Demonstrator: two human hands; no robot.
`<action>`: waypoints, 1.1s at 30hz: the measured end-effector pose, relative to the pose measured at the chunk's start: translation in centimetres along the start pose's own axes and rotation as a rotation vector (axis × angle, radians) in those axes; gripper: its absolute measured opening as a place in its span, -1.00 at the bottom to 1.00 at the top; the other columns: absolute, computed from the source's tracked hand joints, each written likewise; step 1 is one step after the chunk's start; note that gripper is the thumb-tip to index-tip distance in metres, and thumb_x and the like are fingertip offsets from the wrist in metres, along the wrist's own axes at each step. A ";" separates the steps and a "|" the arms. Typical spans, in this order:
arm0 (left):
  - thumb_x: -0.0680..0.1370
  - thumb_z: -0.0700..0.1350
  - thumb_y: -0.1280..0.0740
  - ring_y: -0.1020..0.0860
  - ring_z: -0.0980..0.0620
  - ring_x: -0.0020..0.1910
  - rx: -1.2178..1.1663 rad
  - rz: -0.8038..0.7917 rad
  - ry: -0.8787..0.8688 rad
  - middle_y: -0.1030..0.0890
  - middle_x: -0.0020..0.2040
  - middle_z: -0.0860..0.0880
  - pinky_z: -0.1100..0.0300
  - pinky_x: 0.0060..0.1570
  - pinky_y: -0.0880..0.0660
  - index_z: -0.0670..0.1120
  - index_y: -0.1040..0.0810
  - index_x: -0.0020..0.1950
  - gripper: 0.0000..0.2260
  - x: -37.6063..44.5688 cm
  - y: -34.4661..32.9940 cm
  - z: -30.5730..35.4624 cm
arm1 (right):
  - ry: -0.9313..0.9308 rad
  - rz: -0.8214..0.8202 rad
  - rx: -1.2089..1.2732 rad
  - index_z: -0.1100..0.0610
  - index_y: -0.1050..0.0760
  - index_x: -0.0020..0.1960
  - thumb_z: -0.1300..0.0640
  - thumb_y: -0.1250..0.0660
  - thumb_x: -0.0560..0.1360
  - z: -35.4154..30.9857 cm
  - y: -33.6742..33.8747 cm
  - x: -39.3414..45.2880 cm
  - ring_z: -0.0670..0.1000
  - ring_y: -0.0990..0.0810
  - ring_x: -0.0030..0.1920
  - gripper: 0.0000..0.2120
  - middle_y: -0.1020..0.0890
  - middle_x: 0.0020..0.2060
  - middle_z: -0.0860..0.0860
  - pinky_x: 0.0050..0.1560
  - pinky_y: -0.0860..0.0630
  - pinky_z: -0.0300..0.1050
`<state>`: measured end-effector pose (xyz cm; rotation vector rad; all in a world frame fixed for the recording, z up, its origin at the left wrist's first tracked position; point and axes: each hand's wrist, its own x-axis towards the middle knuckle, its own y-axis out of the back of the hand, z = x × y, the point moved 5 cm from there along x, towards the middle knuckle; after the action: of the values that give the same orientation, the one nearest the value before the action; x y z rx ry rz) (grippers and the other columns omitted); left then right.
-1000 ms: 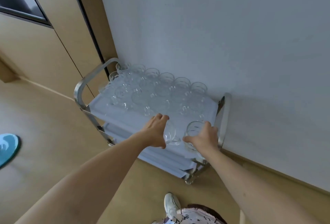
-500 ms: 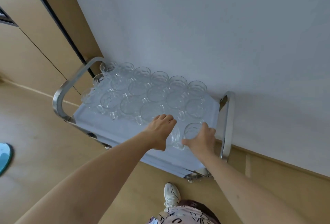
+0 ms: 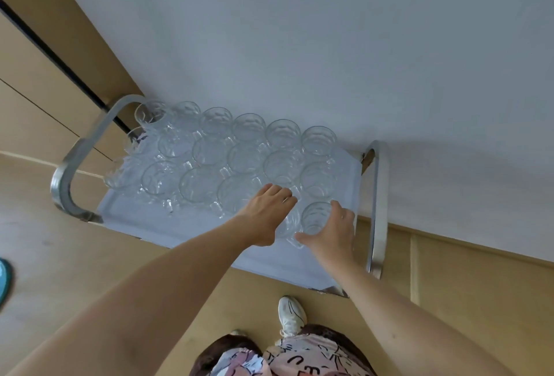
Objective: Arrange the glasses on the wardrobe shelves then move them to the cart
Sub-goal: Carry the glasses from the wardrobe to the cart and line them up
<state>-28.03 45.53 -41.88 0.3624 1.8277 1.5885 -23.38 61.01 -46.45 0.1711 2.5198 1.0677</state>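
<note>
Cart [image 3: 192,225] top, near right corner: left hand [image 3: 266,213] fingers curled over one glass [image 3: 289,221]; right hand [image 3: 332,234] fingers wrapped round another glass [image 3: 314,216]. Both glasses upright, beside rows of glasses [image 3: 248,156].

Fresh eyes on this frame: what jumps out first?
The crowd of clear glasses packed in rows on the cart against the white wall. At the near right corner, the left hand and right hand each hold a glass, seemingly setting them down beside the rows.
</note>
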 end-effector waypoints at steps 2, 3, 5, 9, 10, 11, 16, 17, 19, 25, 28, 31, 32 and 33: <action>0.37 -0.23 -0.41 -0.31 -0.08 0.39 0.024 0.015 -0.029 -0.35 0.42 -0.06 0.10 0.52 -0.10 -0.10 -0.27 0.53 -0.27 0.5 0.2 -0.3 | 0.009 0.010 -0.003 0.07 -0.16 0.55 -0.17 -0.69 0.17 -0.2 -0.2 0.0 0.12 -0.39 0.36 0.14 -0.25 0.41 0.07 0.30 -0.45 0.00; 0.37 -0.23 -0.41 -0.30 -0.08 0.40 0.037 0.017 -0.041 -0.34 0.42 -0.05 0.09 0.53 -0.08 -0.10 -0.27 0.53 -0.27 0.6 0.2 -0.5 | 0.012 0.013 -0.006 0.07 -0.16 0.55 -0.17 -0.69 0.17 -0.2 -0.3 0.1 0.11 -0.39 0.36 0.14 -0.25 0.40 0.06 0.29 -0.45 0.00; 0.38 -0.22 -0.41 -0.28 -0.08 0.42 0.055 0.011 -0.052 -0.34 0.42 -0.05 0.07 0.55 -0.04 -0.10 -0.26 0.53 -0.27 0.7 0.1 -0.9 | 0.014 0.019 -0.003 0.07 -0.17 0.54 -0.17 -0.70 0.16 -0.3 -0.6 0.0 0.11 -0.39 0.34 0.13 -0.25 0.38 0.05 0.29 -0.46 0.01; 0.38 -0.22 -0.41 -0.26 -0.08 0.44 0.054 0.024 -0.069 -0.32 0.46 -0.04 0.06 0.55 -0.05 -0.08 -0.25 0.54 -0.25 0.8 -0.3 -1.6 | 0.003 0.046 0.021 0.08 -0.18 0.54 -0.14 -0.71 0.17 -0.5 -1.1 -0.2 0.12 -0.38 0.37 0.12 -0.24 0.40 0.07 0.33 -0.44 0.02; 0.37 -0.22 -0.42 -0.26 -0.09 0.44 0.052 0.032 -0.074 -0.31 0.47 -0.04 0.06 0.54 -0.06 -0.08 -0.26 0.54 -0.25 0.8 -0.3 -1.7 | -0.002 0.056 0.032 0.08 -0.19 0.53 -0.13 -0.71 0.16 -0.5 -1.2 -0.2 0.12 -0.38 0.37 0.12 -0.24 0.41 0.07 0.33 -0.43 0.01; 0.37 -0.21 -0.43 -0.26 -0.09 0.44 0.050 0.042 -0.077 -0.29 0.48 -0.04 0.07 0.53 -0.07 -0.07 -0.26 0.54 -0.24 0.9 -0.4 -1.9 | -0.004 0.063 0.040 0.09 -0.20 0.53 -0.13 -0.72 0.15 -0.5 -1.2 -0.2 0.12 -0.38 0.37 0.12 -0.25 0.41 0.08 0.33 -0.44 0.01; 0.41 -0.17 -0.44 -0.17 -0.12 0.52 0.024 0.030 -0.050 -0.24 0.54 -0.03 0.02 0.54 -0.05 -0.04 -0.13 0.63 -0.16 0.3 -1.3 -2.6 | 0.007 0.062 0.056 0.06 -0.20 0.53 -0.14 -0.71 0.14 -0.4 -1.1 0.0 0.10 -0.37 0.36 0.12 -0.24 0.41 0.06 0.32 -0.45 -0.01; 0.42 -0.17 -0.44 -0.14 -0.12 0.55 0.020 0.017 -0.046 -0.22 0.56 -0.03 0.01 0.56 -0.04 -0.04 -0.09 0.64 -0.14 0.3 -1.5 -2.6 | 0.015 0.061 0.047 0.06 -0.19 0.53 -0.15 -0.71 0.15 -0.4 -1.2 0.0 0.10 -0.36 0.37 0.12 -0.23 0.40 0.06 0.32 -0.45 -0.01; 0.45 -0.16 -0.44 -0.06 -0.13 0.59 0.004 -0.004 -0.037 -0.16 0.59 -0.03 -0.03 0.57 -0.01 -0.05 -0.01 0.66 -0.11 0.2 -1.9 -2.6 | 0.028 0.054 0.017 0.05 -0.16 0.54 -0.20 -0.68 0.18 -0.3 -1.2 -0.1 0.11 -0.34 0.38 0.12 -0.22 0.41 0.06 0.32 -0.44 -0.02; 0.46 -0.11 -0.46 0.01 -0.10 0.61 -0.034 -0.021 -0.030 -0.07 0.63 -0.01 -0.05 0.57 -0.01 -0.05 0.06 0.67 -0.07 -0.1 -2.4 -3.0 | 0.022 0.019 -0.079 0.01 -0.01 0.61 -0.31 -0.62 0.20 -0.4 -1.4 -0.7 0.14 -0.24 0.48 0.21 -0.15 0.51 0.07 0.38 -0.38 0.05; 0.47 -0.13 -0.45 0.01 -0.09 0.61 -0.057 -0.002 -0.028 -0.07 0.63 -0.02 -0.01 0.56 -0.01 -0.08 0.06 0.67 -0.07 -0.3 -2.5 -2.9 | 0.016 0.004 -0.055 0.00 0.04 0.63 -0.30 -0.63 0.20 -0.2 -1.2 -1.3 0.13 -0.17 0.53 0.26 -0.12 0.56 0.06 0.46 -0.30 0.08; 0.46 -0.11 -0.47 0.01 -0.09 0.62 -0.101 0.014 -0.030 -0.07 0.64 -0.03 0.01 0.57 0.00 -0.09 0.08 0.67 -0.05 -0.6 -2.3 -2.9 | 0.023 0.021 -0.028 0.01 0.05 0.64 -0.28 -0.64 0.21 -0.4 -0.7 -2.1 0.12 -0.12 0.56 0.27 -0.10 0.58 0.05 0.51 -0.25 0.10; 0.46 -0.06 -0.49 0.01 -0.09 0.62 -0.128 0.016 -0.028 -0.07 0.64 -0.03 0.01 0.57 -0.01 -0.09 0.07 0.67 -0.04 -0.7 -2.2 -3.0 | 0.029 0.033 -0.028 0.01 0.04 0.64 -0.28 -0.64 0.21 -0.5 -0.5 -2.3 0.11 -0.12 0.57 0.26 -0.10 0.58 0.05 0.52 -0.24 0.10; 0.45 0.00 -0.50 0.01 -0.09 0.62 -0.159 0.021 -0.026 -0.07 0.64 -0.03 0.01 0.57 -0.03 -0.09 0.06 0.67 -0.03 -0.7 -1.8 -3.0 | 0.034 0.046 -0.029 0.01 0.03 0.64 -0.28 -0.64 0.22 -0.7 -0.2 -2.4 0.11 -0.11 0.57 0.25 -0.11 0.58 0.05 0.52 -0.24 0.10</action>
<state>-29.02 42.45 -43.33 0.3295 1.6696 1.7225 -21.45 59.77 -45.40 0.2057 2.5404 1.1332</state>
